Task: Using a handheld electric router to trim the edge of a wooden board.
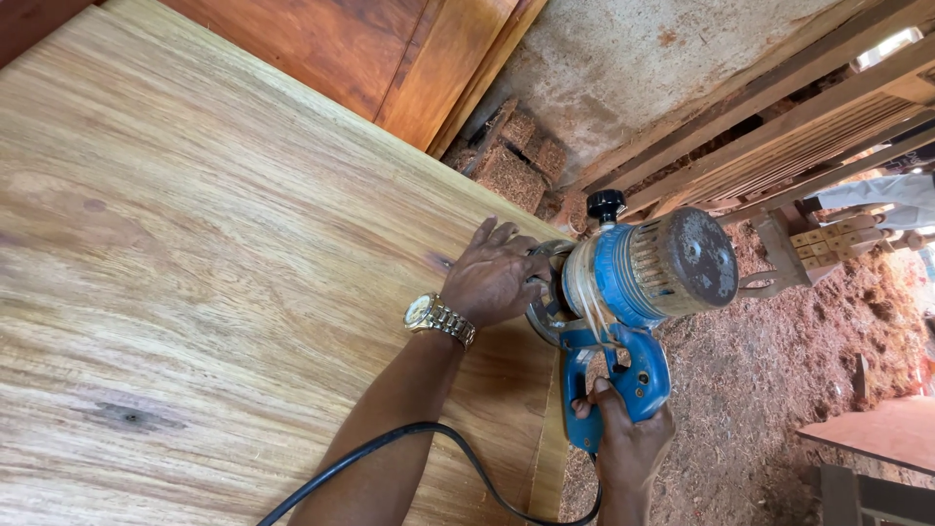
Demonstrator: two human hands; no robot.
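Two hands on one blue electric router (638, 278) at the wood panel's (195, 273) edge: left hand (495, 278) flat, fingers spread beside its base; right hand (626, 443) fingers closed around the handle. Black cord (429, 433) trails below.

We are seeing open panel (195, 244) lying left of our hands; the router (643, 273) is blocking the edge, stacked timber (779, 127) crowding beyond.

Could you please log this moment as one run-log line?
left hand: flat on large pale wooden panel, steadying router base | right hand: gripping blue electric router handle at panel edge | black cord: trailing
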